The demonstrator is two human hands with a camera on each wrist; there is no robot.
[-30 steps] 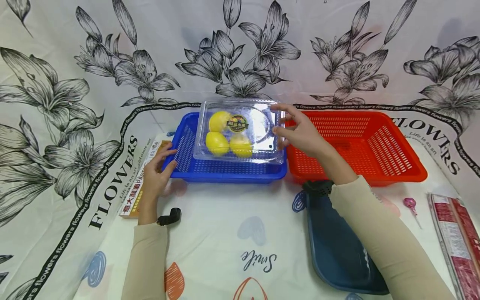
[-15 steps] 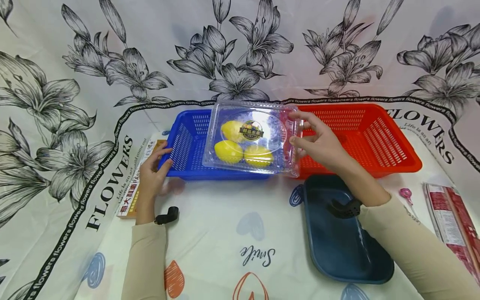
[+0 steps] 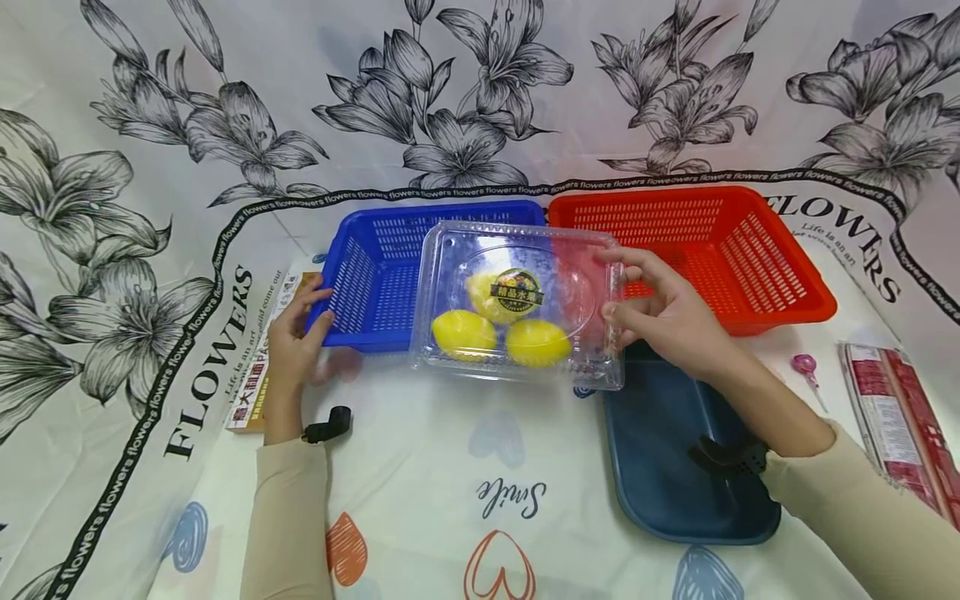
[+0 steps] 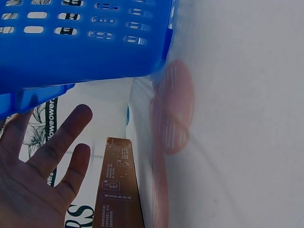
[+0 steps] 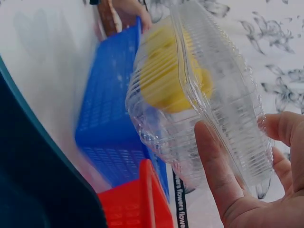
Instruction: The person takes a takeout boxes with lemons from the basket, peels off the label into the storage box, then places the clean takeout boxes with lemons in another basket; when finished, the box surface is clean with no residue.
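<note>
A clear plastic clamshell box with a round dark label holds three yellow lemons, its lid closed. My right hand grips the box by its right end, thumb on the near side, holding it up in front of the blue basket. The right wrist view shows the box tilted, with the thumb against its seam and the lemons gathered at the far end. My left hand holds the left rim of the blue basket. From the left wrist, that hand appears below the basket's rim, two fingers fairly straight.
A red basket stands right of the blue one. Nearer lies a dark blue tray, partly under my right forearm. A pasta box lies beside my left hand. Farther right are a pink lollipop-like item and a red-and-white packet.
My right hand has moved the box of lemons rightward and toward me, from over the blue basket to its front. The left hand stays at the basket's rim.
</note>
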